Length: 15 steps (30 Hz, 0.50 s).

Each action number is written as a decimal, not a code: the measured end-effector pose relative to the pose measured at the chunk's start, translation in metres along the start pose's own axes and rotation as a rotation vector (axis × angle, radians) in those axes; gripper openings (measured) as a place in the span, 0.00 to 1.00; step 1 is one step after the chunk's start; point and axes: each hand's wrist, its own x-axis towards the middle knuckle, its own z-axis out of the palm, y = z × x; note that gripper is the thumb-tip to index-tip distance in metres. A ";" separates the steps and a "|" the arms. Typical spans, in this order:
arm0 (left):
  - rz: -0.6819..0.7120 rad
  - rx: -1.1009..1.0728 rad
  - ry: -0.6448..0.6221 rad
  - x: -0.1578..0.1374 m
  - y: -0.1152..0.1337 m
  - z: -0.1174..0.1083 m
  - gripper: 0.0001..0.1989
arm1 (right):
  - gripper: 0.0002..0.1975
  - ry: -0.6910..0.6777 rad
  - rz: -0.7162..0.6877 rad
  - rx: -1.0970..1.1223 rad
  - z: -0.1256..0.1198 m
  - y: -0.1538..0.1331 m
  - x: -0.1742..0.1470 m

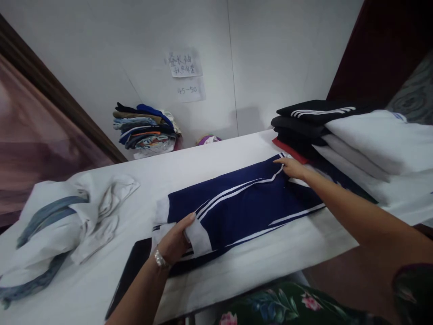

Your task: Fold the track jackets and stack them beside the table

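Observation:
A navy jacket [243, 203] with white stripes lies partly folded across the white table in front of me. My left hand [177, 237] grips its near left part, with the thumb on top beside a light grey cuff or hem [199, 237]. At the far right end, my right hand [291, 166] pinches the striped edge between thumb and fingers. The fabric lies long and fairly flat between the two hands. A black piece [135, 259] sticks out from under the left end, and I cannot tell whether it is part of the garment.
A white and grey-blue garment [77, 216] lies crumpled at the left. Folded dark clothes [304, 119] and white clothes [368, 144] are stacked at the right. Another clothes pile [147, 128] stands by the wall, under paper notes [186, 74]. The white table [216, 155] meets the wall.

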 end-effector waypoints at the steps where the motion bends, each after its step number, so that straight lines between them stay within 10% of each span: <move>1: -0.001 0.042 0.044 0.000 -0.002 -0.001 0.17 | 0.30 -0.051 0.013 -0.054 0.001 0.015 0.002; 10: 0.257 0.148 0.231 -0.018 0.056 -0.002 0.35 | 0.24 -0.233 -0.080 -0.291 0.005 0.061 0.029; 15: 0.209 0.239 0.385 0.024 0.072 -0.039 0.35 | 0.22 -0.305 0.021 -0.163 0.001 0.072 0.044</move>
